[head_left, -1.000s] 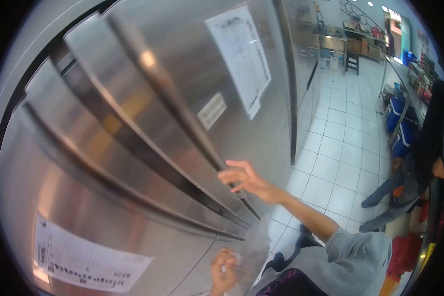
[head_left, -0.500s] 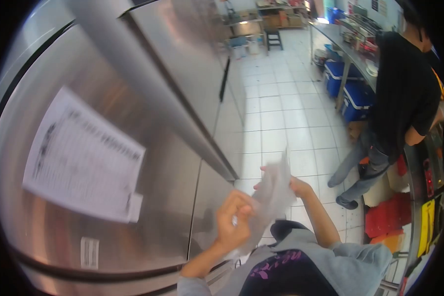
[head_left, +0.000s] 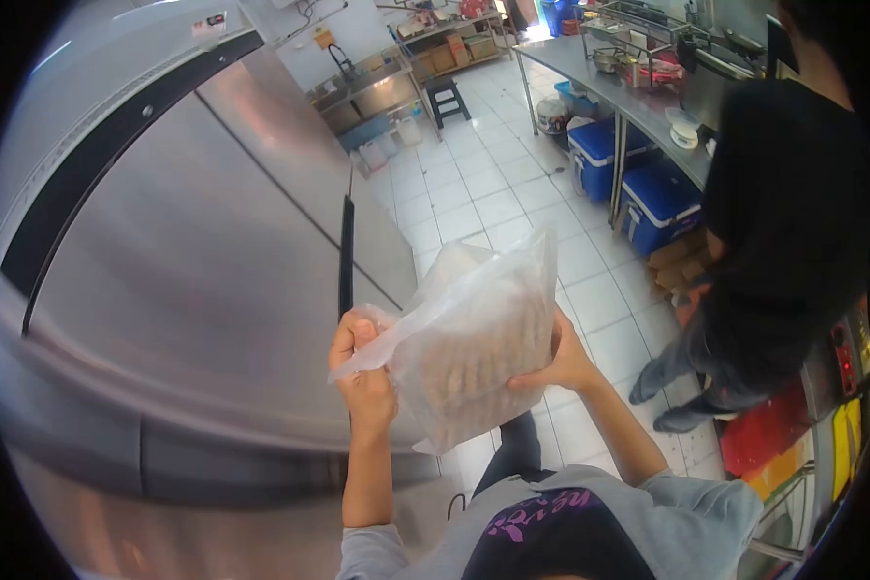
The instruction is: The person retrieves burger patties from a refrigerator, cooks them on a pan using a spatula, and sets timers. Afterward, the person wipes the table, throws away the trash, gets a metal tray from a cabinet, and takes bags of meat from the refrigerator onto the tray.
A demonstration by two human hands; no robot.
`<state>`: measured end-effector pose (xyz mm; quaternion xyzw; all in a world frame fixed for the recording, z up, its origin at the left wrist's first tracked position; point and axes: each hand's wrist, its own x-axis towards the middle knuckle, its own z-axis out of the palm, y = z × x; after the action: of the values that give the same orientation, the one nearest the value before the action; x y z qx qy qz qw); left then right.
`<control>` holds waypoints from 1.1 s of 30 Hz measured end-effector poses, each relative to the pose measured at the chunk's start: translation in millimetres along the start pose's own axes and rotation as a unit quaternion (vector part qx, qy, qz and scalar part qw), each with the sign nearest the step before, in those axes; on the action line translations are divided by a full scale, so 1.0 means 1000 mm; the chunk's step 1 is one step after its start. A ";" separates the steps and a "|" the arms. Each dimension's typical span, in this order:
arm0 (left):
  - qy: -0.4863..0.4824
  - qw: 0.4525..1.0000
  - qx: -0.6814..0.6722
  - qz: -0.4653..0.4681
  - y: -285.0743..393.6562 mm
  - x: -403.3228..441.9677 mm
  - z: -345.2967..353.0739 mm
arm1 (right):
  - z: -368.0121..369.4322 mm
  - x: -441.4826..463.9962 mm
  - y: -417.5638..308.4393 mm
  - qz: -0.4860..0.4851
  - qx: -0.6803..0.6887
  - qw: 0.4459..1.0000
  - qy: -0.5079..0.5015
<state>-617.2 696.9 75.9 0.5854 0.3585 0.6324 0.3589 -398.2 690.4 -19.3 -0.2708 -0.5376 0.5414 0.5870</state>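
Observation:
A frosted, translucent plastic bag [head_left: 474, 338] hangs in front of my body, between both hands. Pale brownish pieces show through it in rows, too blurred to name. My left hand [head_left: 363, 372] is closed in a fist round the bag's gathered left edge. At the opposite side, my right hand [head_left: 563, 360] grips the bag with the thumb across its front; the other fingers are partly hidden behind it. Close to my left hand stands a stainless steel refrigerator [head_left: 213, 261] with a dark vertical handle [head_left: 347, 253].
To the right stands a person in a black shirt [head_left: 783, 213], near a steel worktable [head_left: 590, 82]. Blue cooler boxes [head_left: 659, 198] sit under the table. Farther back on the tiled floor [head_left: 498, 174] are a black stool [head_left: 447, 100] and a sink [head_left: 382, 92].
The bag has turned its broad side towards me, and its contents now show. My left hand has moved left with its edge. My view has shifted; the paper sheet on the refrigerator is gone from sight.

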 end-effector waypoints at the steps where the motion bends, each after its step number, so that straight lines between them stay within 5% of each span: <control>1: -0.008 1.000 0.009 0.000 -0.015 0.024 0.003 | -0.009 0.022 0.006 0.000 0.002 1.000 0.008; 8: -0.110 0.992 0.015 0.053 -0.087 0.217 0.067 | -0.088 0.175 0.025 -0.041 -0.024 0.995 0.092; 14: -0.206 0.973 -0.102 -0.029 -0.173 0.349 0.141 | -0.180 0.274 0.041 -0.055 0.000 0.979 0.199; 23: -0.319 0.917 -0.080 -0.224 -0.342 0.492 0.201 | -0.347 0.466 0.058 -0.132 -0.097 0.957 0.238; 24: -0.322 0.917 -0.080 -0.221 -0.351 0.513 0.216 | -0.366 0.492 0.063 -0.122 -0.107 0.965 0.205; 26: -0.360 0.924 0.127 -0.014 -0.368 0.556 0.250 | -0.393 0.550 0.068 -0.137 -0.134 0.969 0.153; 33: -0.343 0.924 0.161 -0.054 -0.482 0.693 0.280 | -0.469 0.726 0.138 -0.037 -0.076 0.994 0.067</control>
<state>-361.1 1545.3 5.8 0.7963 0.3418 0.3064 0.3940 -131.2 1524.1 -27.2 -0.3308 -0.5464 0.4575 0.6186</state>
